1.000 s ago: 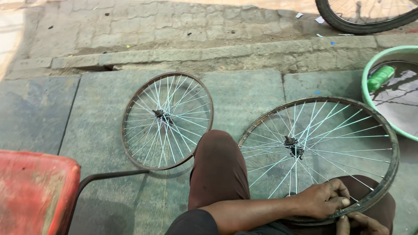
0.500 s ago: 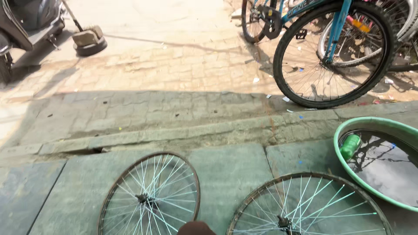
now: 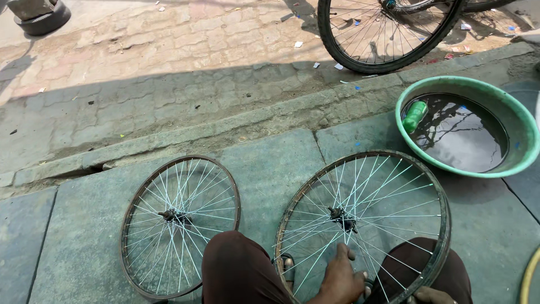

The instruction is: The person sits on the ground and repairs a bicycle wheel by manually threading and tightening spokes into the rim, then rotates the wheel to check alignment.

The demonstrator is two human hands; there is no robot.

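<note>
Spokes on the larger wheel point(image 3: 365, 225) are where the left hand point(image 3: 343, 278) rests; its fingers point(image 3: 341, 253) lie spread and fairly flat across them near the hub, pressing rather than gripping; the right hand point(image 3: 430, 295) sits at the bottom edge of view against the rim, and whether its fingers are closed on it I cannot tell. That wheel lies flat on the grey slab between the person's knees point(image 3: 242, 270), bare of any tyre; a smaller wheel point(image 3: 180, 222) lies just beside it to the left, also bare and untouched, so the work looks at an early or middle stage. A green basin point(image 3: 520, 121) of water with a green bottle point(image 3: 415, 115) afloat sits close on the right; the kerb point(image 3: 225, 132) runs ahead; open slab lies to the left.
</note>
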